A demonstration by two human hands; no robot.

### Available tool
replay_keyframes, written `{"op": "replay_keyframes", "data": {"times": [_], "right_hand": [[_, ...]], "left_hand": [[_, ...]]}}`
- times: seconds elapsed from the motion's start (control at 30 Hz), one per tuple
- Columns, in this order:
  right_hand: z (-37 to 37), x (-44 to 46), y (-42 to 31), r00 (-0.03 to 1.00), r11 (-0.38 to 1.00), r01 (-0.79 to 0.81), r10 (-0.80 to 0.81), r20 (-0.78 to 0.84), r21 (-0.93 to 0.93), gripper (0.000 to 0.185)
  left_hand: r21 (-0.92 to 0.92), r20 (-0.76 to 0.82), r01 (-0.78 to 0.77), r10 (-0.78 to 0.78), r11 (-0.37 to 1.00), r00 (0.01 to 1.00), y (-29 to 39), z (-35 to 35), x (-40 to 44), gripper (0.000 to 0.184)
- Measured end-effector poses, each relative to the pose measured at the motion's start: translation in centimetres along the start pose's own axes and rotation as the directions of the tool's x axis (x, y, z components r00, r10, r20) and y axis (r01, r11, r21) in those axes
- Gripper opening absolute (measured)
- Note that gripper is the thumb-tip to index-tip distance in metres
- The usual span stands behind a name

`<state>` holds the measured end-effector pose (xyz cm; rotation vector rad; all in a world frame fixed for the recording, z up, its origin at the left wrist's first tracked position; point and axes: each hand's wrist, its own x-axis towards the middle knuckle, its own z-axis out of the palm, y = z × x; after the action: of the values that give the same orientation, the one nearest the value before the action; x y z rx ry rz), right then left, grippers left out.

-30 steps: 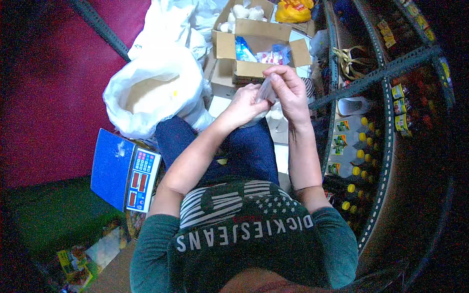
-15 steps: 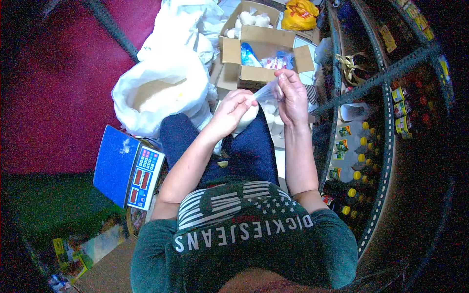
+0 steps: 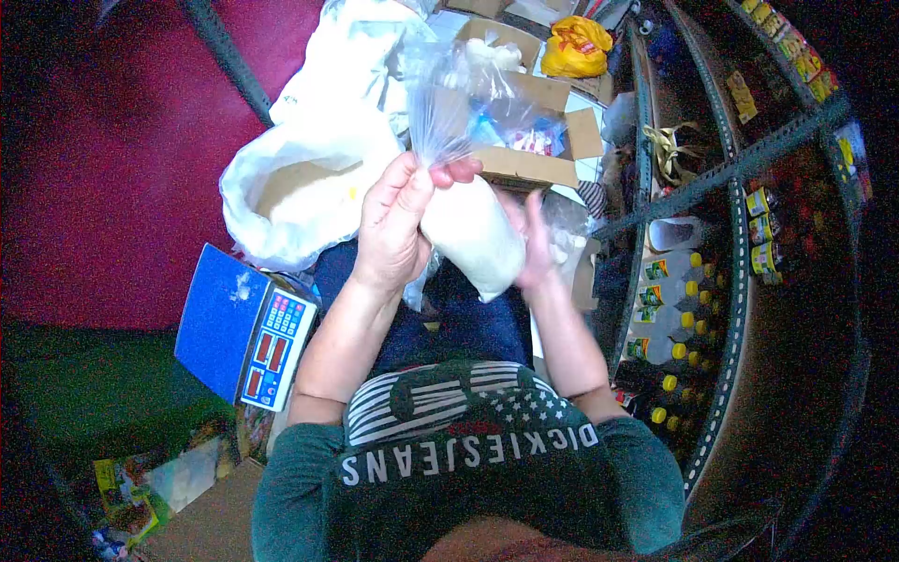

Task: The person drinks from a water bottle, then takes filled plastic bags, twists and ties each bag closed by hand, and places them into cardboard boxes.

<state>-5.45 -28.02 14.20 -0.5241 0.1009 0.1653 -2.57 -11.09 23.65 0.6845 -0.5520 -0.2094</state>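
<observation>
A clear plastic bag filled with white powder or grains (image 3: 476,239) hangs tilted above my lap. My left hand (image 3: 403,211) is closed around its gathered neck, and the loose top of the bag fans upward. Against the right side of the filled part rests my right hand (image 3: 536,245), with its fingers apart and partly behind the bag. To the left, a large open white sack (image 3: 248,187) holds pale grain-like contents.
A blue scale (image 3: 220,323) sits at the left, below the sack. Open cardboard boxes (image 3: 529,170) with bags inside stand ahead, near a yellow bag (image 3: 576,49). Metal shelving (image 3: 740,281) with yellow-capped bottles (image 3: 688,320) runs along the right.
The filled bag has been lifted from between my legs into fuller view. My left hand now grips its neck, while my right hand has let go of the top and moved down beside it.
</observation>
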Motion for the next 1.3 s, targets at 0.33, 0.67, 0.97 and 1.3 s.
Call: {"op": "replay_keyframes", "data": {"times": [0.33,0.67,0.97,1.3], "right_hand": [[3.0,-4.8,0.0,0.919,0.946,0.106,0.025,0.394,-0.307,0.092],[0.3,-2.6,0.3,0.939,0.805,0.331,-0.332,0.088,-0.493,0.088],[-6.9,-3.0,0.2,0.964,0.714,0.195,-0.265,-0.002,-0.673,0.07],[-5.6,-8.9,-1.9,0.875,0.889,-0.458,0.45,-0.177,-0.003,0.098]], "left_hand": [[-0.12,-0.145,0.171,-0.188,0.978,0.972,0.8,-2.4,-0.7,0.015],[-0.143,-0.252,0.038,-0.074,0.989,0.965,-1.7,-3.9,0.1,0.016],[0.1,-0.266,0.236,-0.203,0.967,0.942,-6.6,-4.8,-0.7,0.017],[0.705,0.66,-0.617,-0.004,0.349,0.752,-14.6,-6.1,-3.8,0.016]]}}
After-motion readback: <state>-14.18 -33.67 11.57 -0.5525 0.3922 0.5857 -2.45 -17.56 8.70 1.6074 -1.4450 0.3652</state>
